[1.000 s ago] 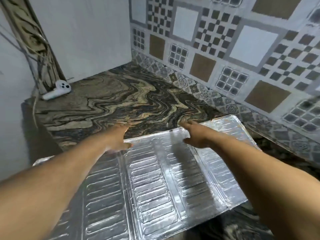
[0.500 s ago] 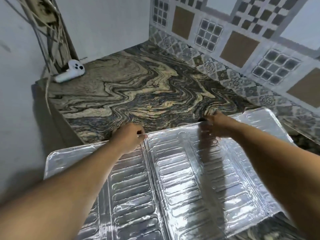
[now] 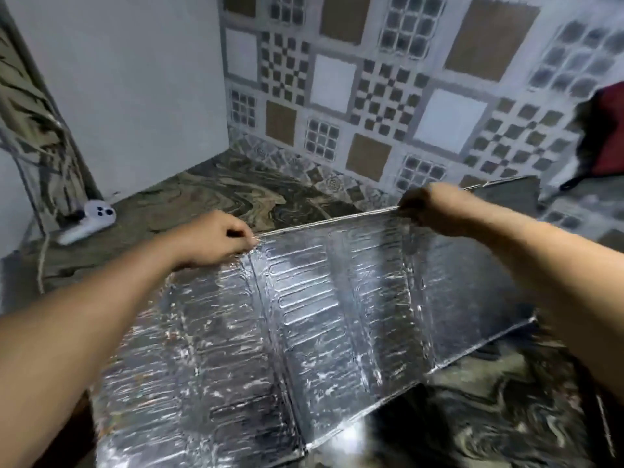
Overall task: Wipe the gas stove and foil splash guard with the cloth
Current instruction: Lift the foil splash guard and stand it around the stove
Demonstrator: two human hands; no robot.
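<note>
The foil splash guard (image 3: 324, 305) is a wide, ribbed silver sheet with folded panels, tilted up off the marbled countertop (image 3: 236, 197). My left hand (image 3: 216, 241) pinches its top edge near the left fold. My right hand (image 3: 435, 207) grips the same top edge further right. The guard's lower edge rests on the counter at the front. No cloth and no gas stove show in the head view.
A white controller-like device (image 3: 93, 219) lies at the counter's far left by a cable. Patterned tiles (image 3: 388, 96) cover the back wall. A dark red object (image 3: 604, 130) sits at the right edge. A plain white wall stands at the left.
Both hands closed on the guard's far edge and lifted it, so the sheet now stands tilted instead of lying flat. The view has swung right and upward.
</note>
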